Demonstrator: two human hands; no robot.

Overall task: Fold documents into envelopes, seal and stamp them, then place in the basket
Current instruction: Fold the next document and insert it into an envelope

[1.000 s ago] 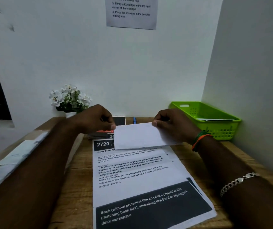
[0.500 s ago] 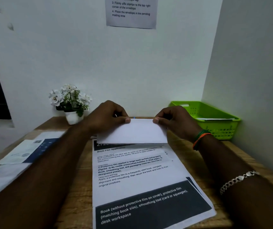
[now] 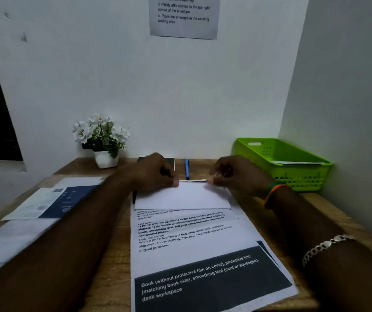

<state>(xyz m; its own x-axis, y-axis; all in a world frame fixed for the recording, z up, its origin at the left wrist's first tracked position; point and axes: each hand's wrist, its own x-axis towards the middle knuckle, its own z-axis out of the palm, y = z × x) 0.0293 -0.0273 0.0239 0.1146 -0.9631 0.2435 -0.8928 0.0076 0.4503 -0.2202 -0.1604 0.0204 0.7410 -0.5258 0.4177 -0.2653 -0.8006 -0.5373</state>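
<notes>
Both hands pinch the far edge of the white envelope, left hand and right hand at opposite corners, pressing it flat on the printed sheet on the table, seemingly to close its flap.

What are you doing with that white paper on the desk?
A person is working on a white envelope that lies on top of a printed sheet on the wooden desk. The left hand and the right hand each pinch its far edge, one at each end. A blue pen lies just behind it. The green basket in the right corner already holds something flat and white. A small pot of white flowers stands by the wall.
</notes>
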